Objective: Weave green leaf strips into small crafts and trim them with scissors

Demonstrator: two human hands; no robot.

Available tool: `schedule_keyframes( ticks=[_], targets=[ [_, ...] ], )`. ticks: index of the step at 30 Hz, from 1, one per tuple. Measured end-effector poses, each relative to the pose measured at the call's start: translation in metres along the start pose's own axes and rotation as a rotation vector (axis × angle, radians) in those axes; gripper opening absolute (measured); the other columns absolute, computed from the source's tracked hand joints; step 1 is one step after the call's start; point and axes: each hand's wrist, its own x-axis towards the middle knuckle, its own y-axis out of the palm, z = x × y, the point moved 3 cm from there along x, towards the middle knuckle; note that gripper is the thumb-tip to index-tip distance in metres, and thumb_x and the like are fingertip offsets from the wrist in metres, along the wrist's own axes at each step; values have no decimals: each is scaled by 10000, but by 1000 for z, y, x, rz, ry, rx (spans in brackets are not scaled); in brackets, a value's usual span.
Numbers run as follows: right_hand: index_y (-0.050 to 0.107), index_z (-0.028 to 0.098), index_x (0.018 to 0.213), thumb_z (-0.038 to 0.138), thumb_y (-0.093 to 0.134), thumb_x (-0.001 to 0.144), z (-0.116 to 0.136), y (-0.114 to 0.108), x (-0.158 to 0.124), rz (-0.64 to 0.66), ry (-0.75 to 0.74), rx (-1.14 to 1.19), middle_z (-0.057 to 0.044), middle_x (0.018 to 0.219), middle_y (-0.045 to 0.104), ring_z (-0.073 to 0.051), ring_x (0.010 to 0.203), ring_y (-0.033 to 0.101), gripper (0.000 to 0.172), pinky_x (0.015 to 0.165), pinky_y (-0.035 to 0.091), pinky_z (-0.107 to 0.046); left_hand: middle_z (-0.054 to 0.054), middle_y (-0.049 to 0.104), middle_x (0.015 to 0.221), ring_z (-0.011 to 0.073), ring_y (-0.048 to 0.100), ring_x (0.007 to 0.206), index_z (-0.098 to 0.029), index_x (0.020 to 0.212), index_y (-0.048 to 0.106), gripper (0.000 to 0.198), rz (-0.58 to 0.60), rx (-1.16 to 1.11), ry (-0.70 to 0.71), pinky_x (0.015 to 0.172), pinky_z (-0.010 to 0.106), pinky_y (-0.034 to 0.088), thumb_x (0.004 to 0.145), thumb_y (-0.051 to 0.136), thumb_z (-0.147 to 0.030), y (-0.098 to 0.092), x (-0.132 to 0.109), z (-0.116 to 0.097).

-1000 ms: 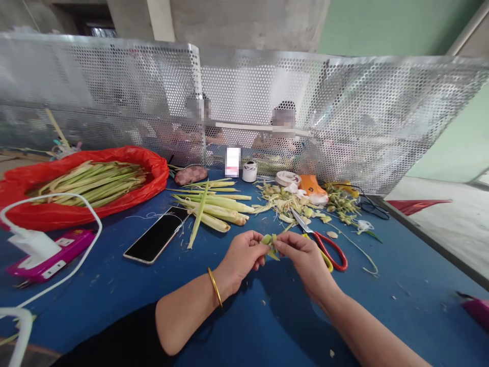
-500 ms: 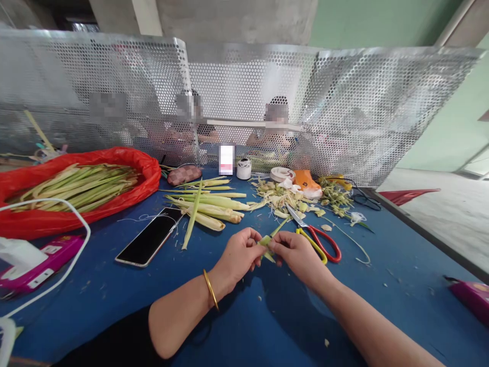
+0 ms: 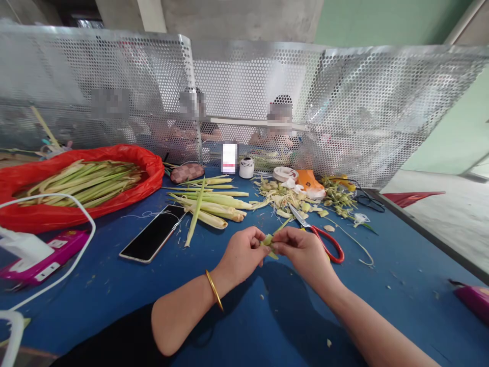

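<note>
Both my hands meet over the blue table (image 3: 244, 321), pinching a small folded green leaf strip (image 3: 268, 239) between them. My left hand (image 3: 241, 256), with a gold bangle at the wrist, is closed on its left side. My right hand (image 3: 304, 253) grips the other side with thumb and forefinger. A narrow end of the strip sticks out beyond the fingers; the rest is partly hidden. Beside my right hand lie scissors (image 3: 329, 244) with a red and a yellow handle, the yellow one mostly covered. Pale green leaf pieces (image 3: 214, 206) lie ahead of my left hand.
A red bag (image 3: 153, 168) of long leaves stands left, near a purple power strip (image 3: 57, 257) with a white cable. A dark phone (image 3: 153, 237) lies flat. Leaf scraps (image 3: 282, 196), a tape roll (image 3: 284, 174) and a white thread spool (image 3: 246, 168) sit before a perforated metal screen (image 3: 252, 76), with people behind.
My right hand has shifted slightly and now covers most of the yellow scissor handle. Both hands still pinch the leaf strip. The whole view has moved a little.
</note>
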Motion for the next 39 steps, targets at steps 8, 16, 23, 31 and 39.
schedule_keyframes(
  ticks=[8,16,23,31,39],
  targets=[
    [625,186,982,291,636,736,0,0,2,36,-54,17,-4,678,652,-175,632,601,267,600,458,-284,-77,518,482,76,403,401,-161,962,537,256,29,-73,-35,419,185,282,744,605,-275,-1,1,1],
    [678,179,760,370,699,693,4,-4,4,-15,-46,-138,30,590,517,-129,563,448,203,508,327,-256,-51,493,492,76,417,443,-141,836,652,196,149,-83,-22,439,189,304,749,575,-298,4,-3,-3],
    [654,163,619,337,707,649,2,-5,4,11,115,210,7,615,586,-138,618,489,184,587,365,-269,-44,520,503,74,431,456,-160,723,644,203,206,184,81,479,195,307,790,542,-322,2,-6,-8],
    [577,176,594,328,665,659,3,4,-3,-66,72,178,30,594,501,-117,567,406,188,513,310,-254,-46,501,492,79,462,472,-169,532,479,270,442,193,94,481,190,333,755,580,-283,5,-11,-9],
    [548,184,600,315,649,696,4,9,-4,-115,16,182,18,652,520,-129,629,445,192,587,361,-260,-34,534,501,93,501,454,-175,524,470,270,491,14,-19,494,218,401,728,599,-297,14,-13,-4]
  ],
)
